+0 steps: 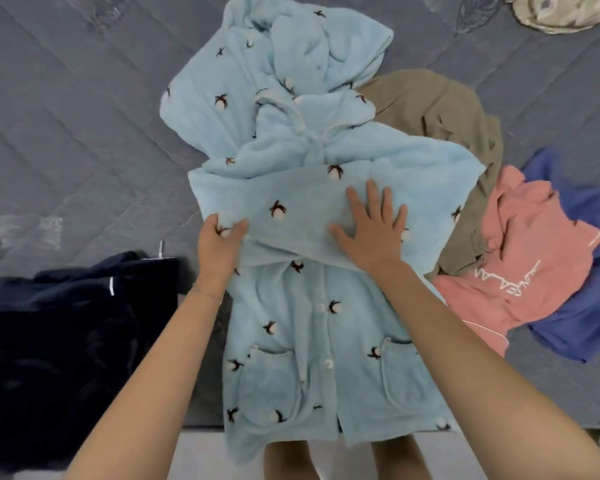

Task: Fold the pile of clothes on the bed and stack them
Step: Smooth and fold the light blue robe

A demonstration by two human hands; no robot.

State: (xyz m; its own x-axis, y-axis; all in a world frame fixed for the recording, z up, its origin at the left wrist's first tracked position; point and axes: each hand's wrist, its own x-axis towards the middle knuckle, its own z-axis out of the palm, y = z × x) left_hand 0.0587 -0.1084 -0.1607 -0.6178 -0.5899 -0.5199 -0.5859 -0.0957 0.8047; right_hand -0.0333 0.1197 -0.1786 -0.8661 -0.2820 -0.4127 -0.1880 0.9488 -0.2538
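Grey bed (66, 133) — left hand (222, 237) pinches robe (309, 323), right hand (374, 226) flat.

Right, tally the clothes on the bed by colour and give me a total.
Light blue robe: 1
Olive garment: 1
Pink top: 1
Blue garment: 1
Navy garment: 1, a dark heap that may hide more
Cream patterned cloth: 1, cut off by the frame edge
Total: 6
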